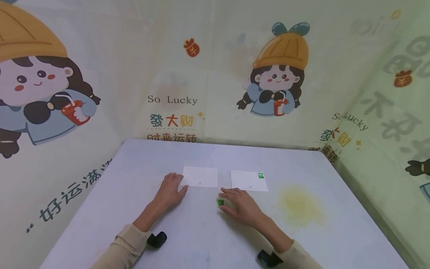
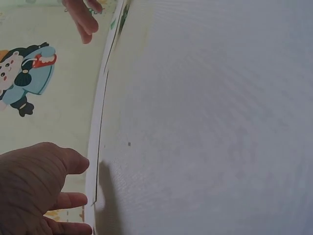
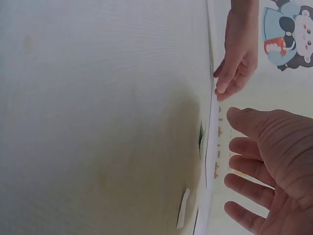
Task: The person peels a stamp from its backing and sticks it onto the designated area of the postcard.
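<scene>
Two white envelopes lie side by side on the white table. The left envelope [image 1: 200,176] bears only a small printed mark; the right envelope [image 1: 245,181] has a green stamp [image 1: 261,175] in its upper right corner. My left hand [image 1: 170,191] is at the left envelope's left edge, fingers relaxed and thumb apart; contact is uncertain. A loose green stamp [image 1: 220,203] lies by the thumb and fingers of my right hand [image 1: 244,207], below the gap between the envelopes. In the right wrist view, my right hand [image 3: 279,156] has its fingers spread, holding nothing.
A small white strip [image 3: 183,208] lies on the table in the right wrist view. The table [image 1: 201,231] has a yellowish stain [image 1: 301,205] at right. A printed cloth [image 1: 221,74] with cartoon figures hangs behind and beside it. Black wrist devices [image 1: 157,239] sit at both cuffs.
</scene>
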`<state>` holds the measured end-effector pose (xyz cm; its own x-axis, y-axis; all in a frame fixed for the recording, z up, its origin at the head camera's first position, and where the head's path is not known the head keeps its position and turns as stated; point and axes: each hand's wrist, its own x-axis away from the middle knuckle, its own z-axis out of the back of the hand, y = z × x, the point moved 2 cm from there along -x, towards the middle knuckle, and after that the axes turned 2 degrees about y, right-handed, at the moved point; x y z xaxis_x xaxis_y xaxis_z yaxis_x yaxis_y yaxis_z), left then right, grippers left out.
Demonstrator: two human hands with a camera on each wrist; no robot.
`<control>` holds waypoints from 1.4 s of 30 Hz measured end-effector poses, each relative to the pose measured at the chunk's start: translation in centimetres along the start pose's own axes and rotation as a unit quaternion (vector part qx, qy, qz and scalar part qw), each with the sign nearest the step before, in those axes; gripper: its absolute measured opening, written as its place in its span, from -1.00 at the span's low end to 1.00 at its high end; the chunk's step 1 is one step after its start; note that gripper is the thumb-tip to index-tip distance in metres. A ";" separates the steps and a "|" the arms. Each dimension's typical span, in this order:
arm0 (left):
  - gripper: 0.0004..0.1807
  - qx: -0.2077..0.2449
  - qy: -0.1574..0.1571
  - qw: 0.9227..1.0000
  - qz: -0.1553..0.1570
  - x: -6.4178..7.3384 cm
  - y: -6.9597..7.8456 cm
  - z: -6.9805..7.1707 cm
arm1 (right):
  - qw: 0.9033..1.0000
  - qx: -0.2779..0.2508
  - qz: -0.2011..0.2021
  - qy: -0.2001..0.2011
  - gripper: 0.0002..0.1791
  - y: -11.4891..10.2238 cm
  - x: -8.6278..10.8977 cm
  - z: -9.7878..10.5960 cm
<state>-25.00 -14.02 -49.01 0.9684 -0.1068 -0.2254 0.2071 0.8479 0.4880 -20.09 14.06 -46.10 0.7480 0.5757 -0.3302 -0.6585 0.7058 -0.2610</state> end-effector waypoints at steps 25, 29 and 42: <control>-0.45 -0.027 -0.025 0.999 0.008 -0.3 0.0 0.0 | 0.998 0.044 -0.007 -0.043 -0.69 0.1 -0.7 -1.1; -0.45 -0.027 -0.020 0.999 0.003 -0.3 -0.1 0.1 | 0.998 0.043 -0.009 -0.042 -0.72 0.1 -0.9 -1.1; -0.44 -0.023 -0.030 0.999 0.012 -0.1 0.0 0.2 | 0.997 0.059 0.001 -0.043 -0.86 -0.1 -1.4 -1.2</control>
<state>-25.08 -14.09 -48.83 0.9801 -0.1152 -0.1619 0.1775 0.8739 0.4526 -21.20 12.69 -46.72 0.7548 0.6066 -0.2495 -0.6491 0.7456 -0.1509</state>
